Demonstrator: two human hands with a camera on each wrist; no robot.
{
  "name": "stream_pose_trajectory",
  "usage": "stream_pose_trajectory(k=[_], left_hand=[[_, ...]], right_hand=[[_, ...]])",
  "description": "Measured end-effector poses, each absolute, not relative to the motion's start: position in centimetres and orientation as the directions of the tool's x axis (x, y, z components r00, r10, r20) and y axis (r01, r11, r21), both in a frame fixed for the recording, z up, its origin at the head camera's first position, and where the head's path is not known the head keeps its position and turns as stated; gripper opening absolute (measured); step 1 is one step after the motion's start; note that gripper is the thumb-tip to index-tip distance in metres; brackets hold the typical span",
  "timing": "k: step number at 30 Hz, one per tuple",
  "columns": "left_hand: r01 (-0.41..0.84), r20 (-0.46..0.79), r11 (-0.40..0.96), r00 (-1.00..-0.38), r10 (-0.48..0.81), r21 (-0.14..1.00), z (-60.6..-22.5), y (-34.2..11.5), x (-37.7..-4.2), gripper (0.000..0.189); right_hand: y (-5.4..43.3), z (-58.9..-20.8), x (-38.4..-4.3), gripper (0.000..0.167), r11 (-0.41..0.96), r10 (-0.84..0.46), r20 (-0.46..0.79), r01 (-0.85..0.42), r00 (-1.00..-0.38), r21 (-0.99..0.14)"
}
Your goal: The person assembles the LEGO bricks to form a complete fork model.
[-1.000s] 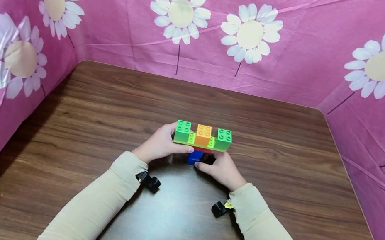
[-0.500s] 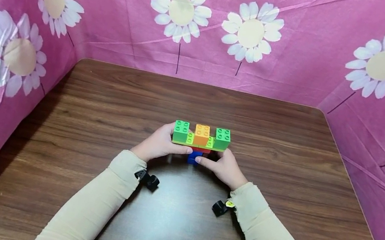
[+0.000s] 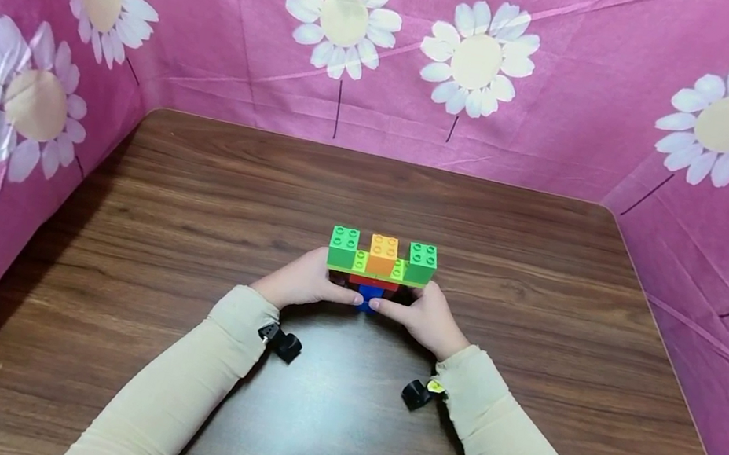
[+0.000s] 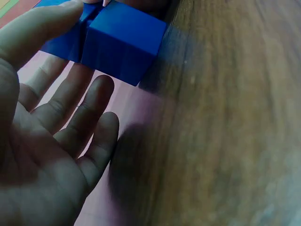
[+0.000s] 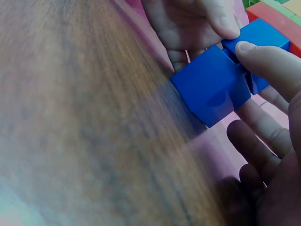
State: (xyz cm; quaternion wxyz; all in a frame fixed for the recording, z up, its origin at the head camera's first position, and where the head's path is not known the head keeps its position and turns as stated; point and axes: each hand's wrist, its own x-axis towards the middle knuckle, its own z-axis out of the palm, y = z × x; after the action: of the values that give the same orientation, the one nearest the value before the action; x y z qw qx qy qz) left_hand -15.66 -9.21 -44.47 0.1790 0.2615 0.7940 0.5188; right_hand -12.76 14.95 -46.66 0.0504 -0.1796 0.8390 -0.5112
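Observation:
A structure of toy building bricks stands at the middle of the table. On its lime-green plate sit a green brick at the left, an orange brick in the centre and another green brick at the right. Beneath come a red brick and two stacked blue bricks, an upper one and a lower one, with a narrow gap between them. My left hand and right hand grip the upper blue brick from both sides, thumbs at its near face, fingers behind.
The brown wood-grain table spreads around the hands. A pink cloth printed with white daisies rises along its back and sides. A small black camera hangs at the left wrist, another black camera at the right.
My left thumb has slid down onto the blue brick, level with the right thumb. Earlier, the right thumb rose from the lower blue brick. The structure has shifted slightly left in view.

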Motion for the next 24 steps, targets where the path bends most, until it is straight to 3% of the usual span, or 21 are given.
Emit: stream_pose_trajectory(k=[13,24], left_hand=[[0.291,0.016,0.325,-0.767,0.642,0.900,-44.46,-9.14,-15.40,0.057],[0.322,0.023,0.376,-0.784,0.620,0.869,-44.61,-8.86,-15.38,0.056]], right_hand=[[14.97,-46.28,-12.70,0.055,0.339,-0.354,0.084,-0.211,-0.932,-0.917],[14.97,-46.39,-12.67,0.058,0.392,-0.372,0.099,-0.252,-0.923,-0.885]])
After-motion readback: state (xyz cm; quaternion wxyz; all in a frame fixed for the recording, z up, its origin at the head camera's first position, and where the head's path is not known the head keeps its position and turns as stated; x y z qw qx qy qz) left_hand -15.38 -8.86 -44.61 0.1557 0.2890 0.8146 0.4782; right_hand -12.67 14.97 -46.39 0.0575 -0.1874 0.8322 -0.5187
